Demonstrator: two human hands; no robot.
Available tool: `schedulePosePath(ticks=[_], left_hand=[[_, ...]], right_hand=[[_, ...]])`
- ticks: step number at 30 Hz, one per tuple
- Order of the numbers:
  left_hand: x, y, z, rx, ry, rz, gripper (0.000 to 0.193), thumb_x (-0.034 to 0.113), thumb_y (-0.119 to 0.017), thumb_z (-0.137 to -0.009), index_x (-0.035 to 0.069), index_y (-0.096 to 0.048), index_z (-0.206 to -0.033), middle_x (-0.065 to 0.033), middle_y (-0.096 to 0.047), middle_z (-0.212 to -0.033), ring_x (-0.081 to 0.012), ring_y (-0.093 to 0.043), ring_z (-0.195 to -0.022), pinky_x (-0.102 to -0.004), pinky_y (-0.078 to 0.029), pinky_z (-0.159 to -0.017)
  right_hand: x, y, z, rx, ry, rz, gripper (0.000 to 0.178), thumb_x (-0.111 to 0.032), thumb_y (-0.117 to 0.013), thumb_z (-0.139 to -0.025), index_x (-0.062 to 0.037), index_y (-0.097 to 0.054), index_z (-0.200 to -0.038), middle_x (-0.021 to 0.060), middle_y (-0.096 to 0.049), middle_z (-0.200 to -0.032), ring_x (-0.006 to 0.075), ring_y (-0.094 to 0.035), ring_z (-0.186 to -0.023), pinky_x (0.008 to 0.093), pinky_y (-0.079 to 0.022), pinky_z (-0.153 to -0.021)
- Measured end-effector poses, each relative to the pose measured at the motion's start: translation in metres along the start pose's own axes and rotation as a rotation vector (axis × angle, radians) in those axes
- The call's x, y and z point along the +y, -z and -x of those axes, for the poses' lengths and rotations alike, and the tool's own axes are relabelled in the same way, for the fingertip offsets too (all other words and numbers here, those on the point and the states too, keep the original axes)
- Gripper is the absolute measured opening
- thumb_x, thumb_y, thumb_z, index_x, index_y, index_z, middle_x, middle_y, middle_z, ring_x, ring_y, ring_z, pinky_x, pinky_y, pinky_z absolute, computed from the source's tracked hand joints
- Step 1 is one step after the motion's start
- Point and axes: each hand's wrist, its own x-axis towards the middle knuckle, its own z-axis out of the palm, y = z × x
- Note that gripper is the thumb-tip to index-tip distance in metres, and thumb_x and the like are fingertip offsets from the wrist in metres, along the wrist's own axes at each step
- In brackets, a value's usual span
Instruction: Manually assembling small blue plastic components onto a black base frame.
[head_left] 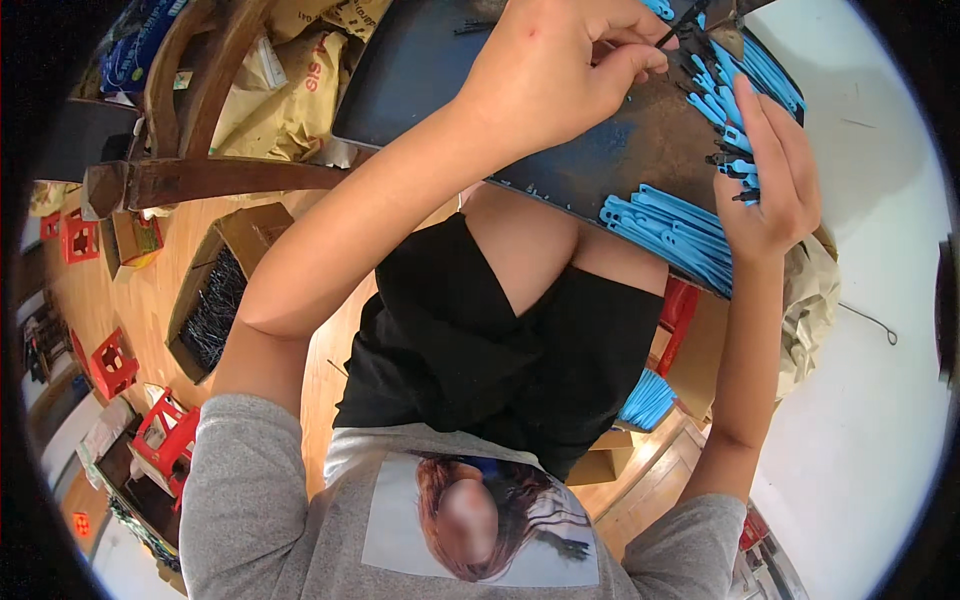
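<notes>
My left hand [545, 75] reaches over a dark, worn metal tray [600, 150]. Its thumb and fingertips are pinched on a thin black strip [682, 24]. To the right, my right hand [775, 175] is curled around several small blue plastic strips with black ends [738, 165], which stick out at the palm side. More loose blue strips [765, 75] lie fanned out just beyond its fingers. A neat pile of blue strips [670, 235] rests along the tray's near edge. Close to the pinched strip is a brownish metal piece [730, 38], partly cut off at the top.
A wooden chair [230, 180] and yellow bags [290, 105] are on the left. Below them a cardboard box [215, 285] holds dark thin pieces. Red plastic stools [165, 440] stand farther left. More blue strips [648, 400] lie below the tray. A white wall [880, 250] borders the right.
</notes>
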Motion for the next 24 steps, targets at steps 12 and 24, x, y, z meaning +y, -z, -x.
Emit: schedulePosePath(ticks=[12,24], left_hand=[[-0.008,-0.004,0.003,-0.013,0.001,0.013,0.004,-0.004,-0.060,-0.078,-0.007,-0.060,-0.081,-0.0160,-0.062,-0.069,-0.0191,-0.061,-0.057,-0.0259,-0.045,-0.050],[-0.017,-0.004,0.005,0.063,-0.118,-0.005,0.006,-0.001,-0.060,-0.078,-0.007,-0.058,-0.080,-0.0184,-0.060,-0.071,-0.0254,-0.059,-0.057,-0.0304,-0.043,-0.050]], right_hand=[[0.005,-0.009,0.010,-0.005,-0.044,-0.033,0.056,0.006,-0.054,-0.050,-0.0061,-0.068,-0.103,0.0106,-0.062,-0.093,0.0231,-0.061,-0.081,0.0287,-0.049,-0.074],[0.000,-0.020,0.010,0.080,-0.058,-0.035,0.058,0.006,-0.055,-0.049,-0.0073,-0.068,-0.104,0.0100,-0.062,-0.090,0.0234,-0.061,-0.078,0.0287,-0.049,-0.071]])
